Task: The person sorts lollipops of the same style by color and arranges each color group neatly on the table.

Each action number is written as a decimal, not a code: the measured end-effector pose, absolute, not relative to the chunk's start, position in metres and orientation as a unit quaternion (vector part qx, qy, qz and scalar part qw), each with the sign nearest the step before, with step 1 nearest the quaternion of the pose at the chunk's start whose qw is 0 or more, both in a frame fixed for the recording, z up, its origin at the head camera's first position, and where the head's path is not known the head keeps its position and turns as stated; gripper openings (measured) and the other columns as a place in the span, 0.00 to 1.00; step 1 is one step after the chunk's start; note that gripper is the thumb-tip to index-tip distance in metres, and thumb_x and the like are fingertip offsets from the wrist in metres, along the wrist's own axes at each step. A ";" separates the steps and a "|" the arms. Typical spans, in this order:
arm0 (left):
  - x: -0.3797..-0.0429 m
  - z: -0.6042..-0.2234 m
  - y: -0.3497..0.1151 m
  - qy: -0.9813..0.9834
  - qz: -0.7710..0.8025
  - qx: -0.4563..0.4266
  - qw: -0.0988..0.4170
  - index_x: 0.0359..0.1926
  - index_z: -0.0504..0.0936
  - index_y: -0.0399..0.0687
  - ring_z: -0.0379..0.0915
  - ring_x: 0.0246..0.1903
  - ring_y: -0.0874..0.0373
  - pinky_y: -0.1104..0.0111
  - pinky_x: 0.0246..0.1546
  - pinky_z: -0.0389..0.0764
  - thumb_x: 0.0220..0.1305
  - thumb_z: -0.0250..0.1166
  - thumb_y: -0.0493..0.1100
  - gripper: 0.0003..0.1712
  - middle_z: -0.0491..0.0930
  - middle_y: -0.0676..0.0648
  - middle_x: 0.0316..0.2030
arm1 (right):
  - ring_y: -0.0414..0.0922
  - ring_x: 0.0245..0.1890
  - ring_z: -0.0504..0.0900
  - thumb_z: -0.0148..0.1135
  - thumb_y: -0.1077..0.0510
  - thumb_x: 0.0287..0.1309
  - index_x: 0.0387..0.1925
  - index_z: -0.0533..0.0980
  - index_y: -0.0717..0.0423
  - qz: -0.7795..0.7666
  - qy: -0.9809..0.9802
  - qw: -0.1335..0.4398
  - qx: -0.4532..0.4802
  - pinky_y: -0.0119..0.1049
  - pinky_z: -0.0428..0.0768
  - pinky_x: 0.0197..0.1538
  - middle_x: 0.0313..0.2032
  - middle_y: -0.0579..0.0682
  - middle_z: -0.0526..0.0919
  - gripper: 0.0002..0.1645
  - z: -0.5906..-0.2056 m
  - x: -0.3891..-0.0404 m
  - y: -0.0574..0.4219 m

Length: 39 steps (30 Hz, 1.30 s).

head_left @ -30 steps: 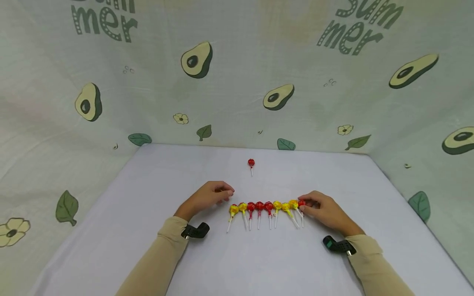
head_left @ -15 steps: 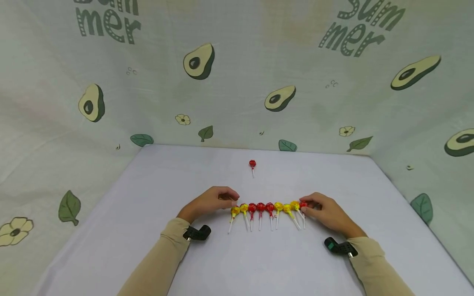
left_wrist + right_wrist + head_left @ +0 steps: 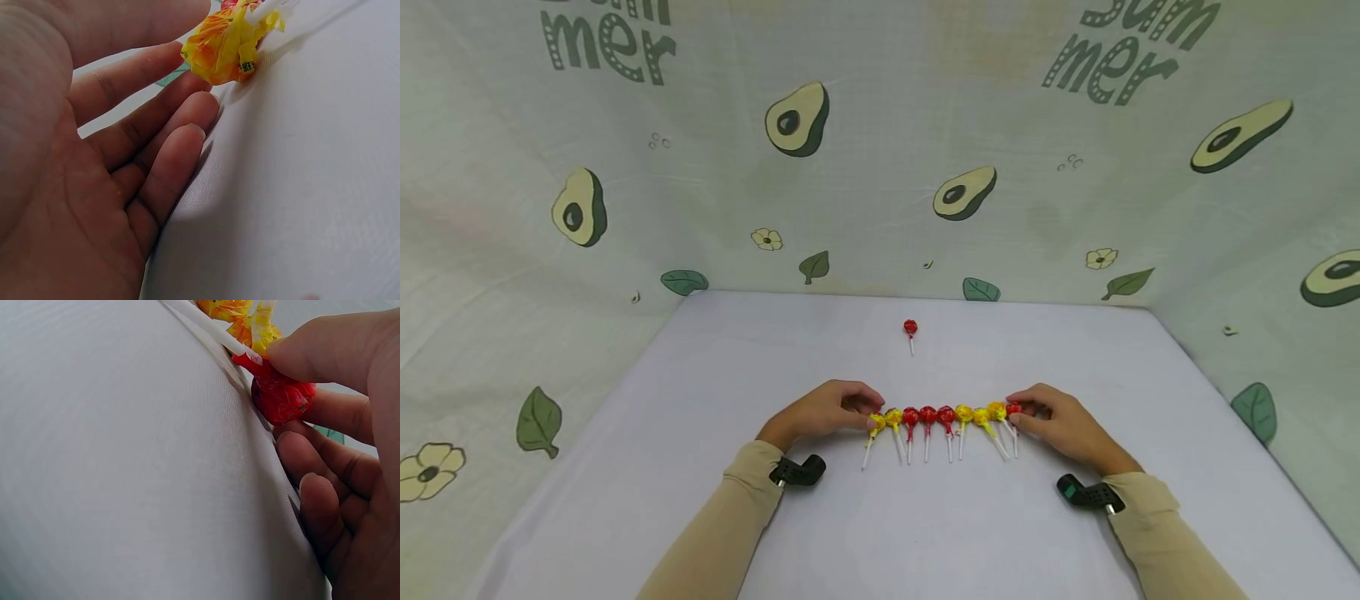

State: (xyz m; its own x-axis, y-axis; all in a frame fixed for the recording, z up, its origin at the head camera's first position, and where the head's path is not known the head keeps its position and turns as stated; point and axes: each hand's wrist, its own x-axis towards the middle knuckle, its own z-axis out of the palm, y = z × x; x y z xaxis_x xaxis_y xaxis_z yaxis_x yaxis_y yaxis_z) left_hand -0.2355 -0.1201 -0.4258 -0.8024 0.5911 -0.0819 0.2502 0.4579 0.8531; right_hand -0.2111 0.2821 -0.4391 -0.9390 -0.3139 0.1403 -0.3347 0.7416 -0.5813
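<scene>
A row of lollipops with red and yellow wrappers lies across the white table, sticks toward me. At its left end my left hand [image 3: 831, 411] has thumb and index finger at the head of a yellow lollipop [image 3: 220, 50], pinching it at the side. The other fingers curl loosely near the cloth. My right hand [image 3: 1063, 421] pinches the red lollipop [image 3: 284, 397] at the right end, thumb on its wrapper and index finger behind. Between the hands lie a second yellow lollipop [image 3: 892, 418], red lollipops [image 3: 928, 416] and more yellow ones [image 3: 964, 414].
A single red lollipop [image 3: 910, 327] lies farther back on the white tabletop [image 3: 880, 533], beyond the row. Behind the table hangs a cloth [image 3: 865, 192] printed with avocados and leaves. Each wrist wears a small black camera.
My left hand has come right and down from beside the row onto its left-end yellow lollipop. The right hand stays at the red one; the row looks nearly unchanged.
</scene>
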 end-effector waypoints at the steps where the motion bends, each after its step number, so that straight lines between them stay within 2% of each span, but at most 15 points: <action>1: -0.235 -0.426 -0.120 0.833 0.454 0.255 0.186 0.48 0.80 0.54 0.72 0.43 0.60 0.65 0.47 0.72 0.54 0.69 0.48 0.19 0.78 0.58 0.42 | 0.40 0.34 0.72 0.61 0.38 0.54 0.48 0.77 0.41 0.314 -0.933 0.018 0.175 0.33 0.71 0.36 0.36 0.38 0.75 0.21 -0.439 -0.211 0.282; 6: -0.234 -0.427 -0.121 0.835 0.449 0.261 0.183 0.47 0.80 0.54 0.72 0.43 0.60 0.64 0.47 0.72 0.55 0.68 0.48 0.18 0.78 0.58 0.43 | 0.40 0.33 0.72 0.61 0.40 0.54 0.47 0.77 0.40 0.317 -0.932 0.024 0.175 0.33 0.71 0.35 0.35 0.37 0.75 0.20 -0.439 -0.211 0.282; 16: -0.234 -0.430 -0.120 0.840 0.446 0.254 0.177 0.43 0.82 0.61 0.74 0.41 0.61 0.65 0.44 0.73 0.56 0.68 0.48 0.12 0.79 0.60 0.40 | 0.40 0.33 0.72 0.61 0.40 0.55 0.47 0.77 0.39 0.316 -0.932 0.024 0.173 0.33 0.71 0.35 0.36 0.37 0.76 0.19 -0.440 -0.212 0.284; 39: -0.234 -0.433 -0.122 0.850 0.440 0.241 0.159 0.40 0.81 0.62 0.73 0.39 0.59 0.64 0.42 0.73 0.55 0.68 0.49 0.10 0.79 0.58 0.37 | 0.39 0.32 0.73 0.62 0.40 0.54 0.46 0.77 0.40 0.334 -0.925 0.026 0.180 0.32 0.72 0.33 0.35 0.37 0.76 0.19 -0.439 -0.210 0.282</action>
State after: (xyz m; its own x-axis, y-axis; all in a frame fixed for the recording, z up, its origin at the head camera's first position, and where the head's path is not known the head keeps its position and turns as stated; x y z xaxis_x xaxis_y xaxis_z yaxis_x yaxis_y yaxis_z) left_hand -0.2338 -0.1221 -0.4330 -0.8332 0.5500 -0.0581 0.2706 0.4970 0.8245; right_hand -0.2100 0.2823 -0.4393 -0.9342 -0.3150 0.1675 -0.3492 0.7118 -0.6095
